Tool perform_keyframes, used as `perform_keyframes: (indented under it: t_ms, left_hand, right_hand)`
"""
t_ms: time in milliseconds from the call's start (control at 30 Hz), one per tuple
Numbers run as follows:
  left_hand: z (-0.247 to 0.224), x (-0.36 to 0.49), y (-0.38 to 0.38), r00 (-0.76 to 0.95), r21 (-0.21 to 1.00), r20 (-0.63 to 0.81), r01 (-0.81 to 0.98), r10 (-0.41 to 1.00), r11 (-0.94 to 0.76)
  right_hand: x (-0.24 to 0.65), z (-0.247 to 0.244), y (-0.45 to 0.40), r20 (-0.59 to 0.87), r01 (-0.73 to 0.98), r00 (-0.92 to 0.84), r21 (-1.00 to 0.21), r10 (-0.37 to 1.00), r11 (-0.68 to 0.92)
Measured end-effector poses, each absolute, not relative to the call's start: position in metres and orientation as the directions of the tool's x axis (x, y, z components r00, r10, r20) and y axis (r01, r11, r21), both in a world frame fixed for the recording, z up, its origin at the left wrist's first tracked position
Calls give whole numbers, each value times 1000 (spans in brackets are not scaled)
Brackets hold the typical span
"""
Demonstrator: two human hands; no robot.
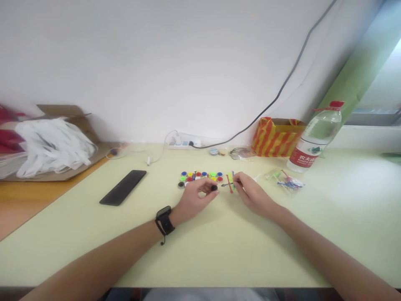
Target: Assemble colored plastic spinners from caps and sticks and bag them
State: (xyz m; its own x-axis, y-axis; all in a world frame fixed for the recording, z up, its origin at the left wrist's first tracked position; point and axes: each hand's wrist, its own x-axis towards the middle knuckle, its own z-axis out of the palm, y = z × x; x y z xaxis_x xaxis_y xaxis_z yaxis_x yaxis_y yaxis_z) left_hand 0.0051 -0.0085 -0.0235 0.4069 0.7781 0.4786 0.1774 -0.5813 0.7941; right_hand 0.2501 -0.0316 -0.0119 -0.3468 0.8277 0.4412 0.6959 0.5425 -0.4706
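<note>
Between the thumb and forefinger of my left hand (199, 194) is a small black round piece (214, 188). My right hand (252, 194) is closed in a pinch at the end of a thin dark stick (227, 184) with an arrow-shaped tip, which points left toward the black piece without touching it. Just behind my left hand, rows of small round pieces (198, 174) in blue, yellow, red, green, white and black lie on the table, partly hidden by my fingers. A thin red stick (229, 183) and some green and blue ones lie beside my right fingertips.
A clear bag of coloured sticks (290, 183) lies right of my right hand, before a water bottle (313, 140) and a striped bag (275, 138). At left are a black phone-like slab (123, 187) and a carton of white strips (54, 146). A power strip (183, 143) lies along the wall.
</note>
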Motion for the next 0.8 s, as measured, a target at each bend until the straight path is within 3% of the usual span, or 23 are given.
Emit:
perform_keyframes:
  t_ms: [200,433,633,800]
  left_hand:
    - [-27,6,-6,362,852,459,79,812,-517]
    - [-21,6,-12,509,831,429,102,746,-547]
    - [-21,6,-15,520,764,478,152,708,-627]
    - [-19,6,-16,533,728,504,160,679,-666]
  right_hand:
    - [245,-9,-37,466,547,-292,-636,836,545]
    - [230,-6,-49,557,433,-459,-540,692,722]
    - [229,-10,-50,455,433,-477,-624,752,651]
    - [231,-15,-47,471,448,-475,-598,744,665]
